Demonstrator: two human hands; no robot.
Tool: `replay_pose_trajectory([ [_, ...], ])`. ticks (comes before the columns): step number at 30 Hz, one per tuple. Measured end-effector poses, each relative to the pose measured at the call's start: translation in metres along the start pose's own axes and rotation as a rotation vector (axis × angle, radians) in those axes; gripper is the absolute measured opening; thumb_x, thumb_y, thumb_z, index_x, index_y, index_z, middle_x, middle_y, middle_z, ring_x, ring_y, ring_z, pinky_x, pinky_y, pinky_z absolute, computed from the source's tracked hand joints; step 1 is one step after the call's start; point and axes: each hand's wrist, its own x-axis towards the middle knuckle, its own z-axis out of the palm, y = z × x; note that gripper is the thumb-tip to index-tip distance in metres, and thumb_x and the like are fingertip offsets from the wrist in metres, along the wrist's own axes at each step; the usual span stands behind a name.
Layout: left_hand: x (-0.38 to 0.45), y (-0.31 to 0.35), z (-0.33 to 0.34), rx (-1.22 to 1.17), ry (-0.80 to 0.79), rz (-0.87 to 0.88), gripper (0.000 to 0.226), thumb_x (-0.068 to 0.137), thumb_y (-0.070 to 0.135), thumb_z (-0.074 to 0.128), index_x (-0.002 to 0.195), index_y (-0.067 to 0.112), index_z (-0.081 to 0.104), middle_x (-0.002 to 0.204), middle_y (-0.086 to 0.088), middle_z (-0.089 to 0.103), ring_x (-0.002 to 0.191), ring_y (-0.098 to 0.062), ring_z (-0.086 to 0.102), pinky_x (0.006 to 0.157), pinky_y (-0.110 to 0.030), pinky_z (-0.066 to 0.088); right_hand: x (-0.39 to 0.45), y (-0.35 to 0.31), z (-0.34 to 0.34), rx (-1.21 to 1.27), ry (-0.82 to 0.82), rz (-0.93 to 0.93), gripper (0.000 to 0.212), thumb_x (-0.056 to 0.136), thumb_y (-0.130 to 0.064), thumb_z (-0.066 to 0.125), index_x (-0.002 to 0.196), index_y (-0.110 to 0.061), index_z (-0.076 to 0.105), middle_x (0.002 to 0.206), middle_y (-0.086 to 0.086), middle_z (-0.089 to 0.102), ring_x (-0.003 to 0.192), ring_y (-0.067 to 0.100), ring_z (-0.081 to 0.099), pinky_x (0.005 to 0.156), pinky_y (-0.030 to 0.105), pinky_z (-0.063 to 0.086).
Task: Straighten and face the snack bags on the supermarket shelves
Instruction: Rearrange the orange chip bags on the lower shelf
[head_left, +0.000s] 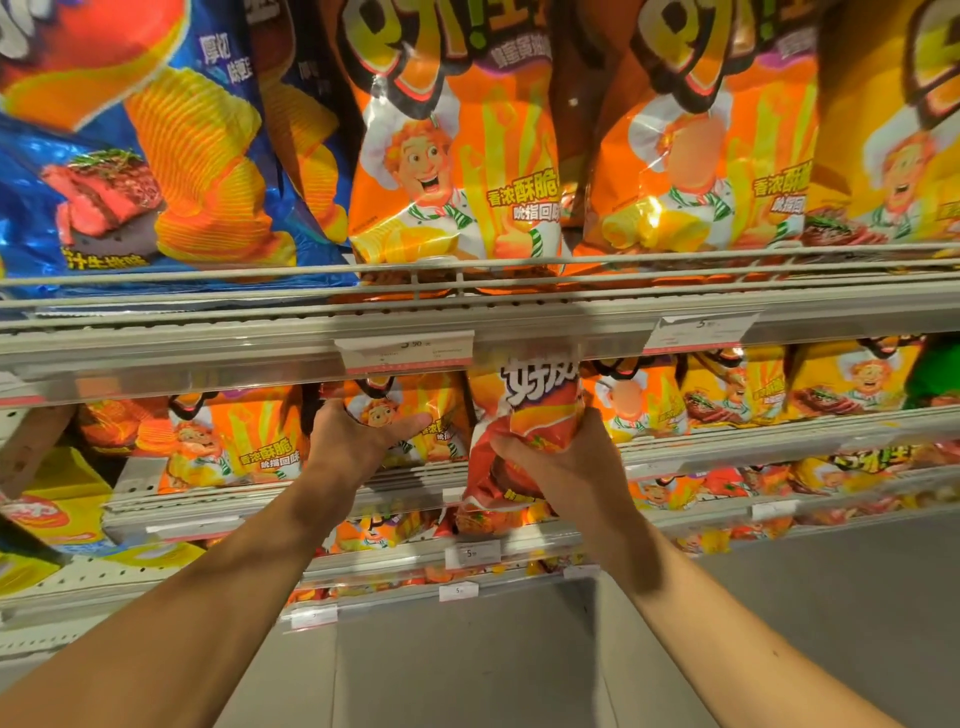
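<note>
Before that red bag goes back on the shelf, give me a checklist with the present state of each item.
1. Right hand has a firm hold on the red bag: ok, fingers curl round its lower half.
2. Red bag upright, front facing out: ok, the logo reads toward the camera.
3. Left hand steadies the neighbouring orange bag: ok, it rests on the bag's front.
4. Room in the row for the red bag: cannot tell, the bag and hands hide the slot.
5. Red bag's top passes below the price rail: not ok, it overlaps the rail edge.
</note>
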Motion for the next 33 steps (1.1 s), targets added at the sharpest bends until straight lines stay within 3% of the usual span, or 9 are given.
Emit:
replay_pose_trajectory([
  [2,-0.002,0.003,0.010,-0.003,0.015,0.018,0.047,0.062,0.026,0.093,0.100,0.026,0.066,0.101,0.016,0.059,0.106,-0.021,0.058,0.087,-0.041,0.051,-0.014,0.007,-0.011,0.023,0.010,0.019,0.080,0.057,-0.057,0.090,0.121,-0.035,0.047,0.102,-0.024,0.061,0.095,0.006,0.064,0.075,0.022,0.056],
  [4,-0.004,0.007,0.022,-0.007,0.017,0.030,0.059,0.061,0.027,0.094,0.110,0.024,0.061,0.106,0.012,0.059,0.112,-0.024,0.055,0.091,-0.042,0.050,-0.023,0.018,-0.022,0.038,-0.001,0.002,0.076,0.059,-0.057,0.088,0.122,-0.029,0.057,0.108,-0.014,0.070,0.100,0.011,0.069,0.084,0.033,0.060],
  [7,-0.006,0.014,0.043,0.002,0.018,0.036,0.059,0.060,0.026,0.095,0.109,0.020,0.063,0.114,-0.001,0.066,0.112,-0.028,0.061,0.095,-0.048,0.054,-0.031,0.032,-0.041,0.060,0.040,0.046,0.062,0.064,-0.042,0.092,0.117,-0.024,0.066,0.104,-0.009,0.075,0.101,0.012,0.070,0.087,0.031,0.058],
  [9,-0.008,0.020,0.057,0.002,0.022,0.062,0.053,0.061,0.022,0.095,0.105,0.019,0.066,0.107,0.002,0.069,0.104,-0.022,0.065,0.086,-0.034,0.057,-0.036,0.043,-0.056,0.049,0.099,0.064,0.044,0.064,-0.035,0.094,0.100,-0.033,0.068,0.087,-0.024,0.073,0.089,-0.005,0.068,0.072,0.012,0.051],
  [11,-0.009,0.025,0.073,-0.002,0.016,0.084,0.047,0.061,0.020,0.094,0.101,0.020,0.068,0.095,0.012,0.069,0.088,-0.004,0.064,0.066,-0.010,0.051,-0.042,0.054,-0.070,0.023,0.160,0.086,0.042,0.065,-0.035,0.093,0.087,-0.040,0.058,0.077,-0.029,0.068,0.077,-0.011,0.064,0.060,0.008,0.043],
  [16,-0.009,0.025,0.106,0.029,0.002,0.087,0.037,0.064,0.024,0.093,0.082,0.033,0.063,0.079,0.024,0.059,0.060,0.011,0.060,0.045,-0.003,0.041,-0.052,0.080,-0.095,0.078,0.196,0.185,0.059,0.066,-0.038,0.093,0.113,-0.026,0.060,0.101,-0.001,0.071,0.095,0.021,0.067,0.087,0.040,0.053],
  [21,-0.006,0.019,0.115,0.064,0.005,0.115,0.045,0.067,0.020,0.091,0.096,0.032,0.058,0.085,0.023,0.063,0.071,0.009,0.063,0.060,-0.007,0.044,-0.053,0.098,-0.106,0.087,0.217,0.230,0.058,0.066,-0.036,0.093,0.109,-0.027,0.054,0.101,0.000,0.069,0.097,0.026,0.065,0.087,0.038,0.048],
  [29,-0.013,0.005,0.116,0.307,-0.086,0.279,0.046,0.076,0.025,0.086,0.096,0.033,0.046,0.087,0.014,0.059,0.090,-0.022,0.064,0.088,-0.050,0.054,-0.053,0.112,-0.100,0.058,0.156,0.240,0.061,0.065,-0.041,0.093,0.109,-0.029,0.054,0.102,-0.004,0.067,0.096,0.024,0.063,0.081,0.037,0.047],
  [33,-0.013,0.009,0.120,0.295,-0.097,0.259,0.051,0.076,0.023,0.086,0.091,0.040,0.040,0.092,0.013,0.060,0.095,-0.020,0.063,0.094,-0.050,0.052,-0.052,0.109,-0.094,0.039,0.142,0.225,0.059,0.062,-0.039,0.095,0.102,-0.034,0.052,0.101,-0.003,0.068,0.095,0.025,0.065,0.081,0.039,0.052],
])
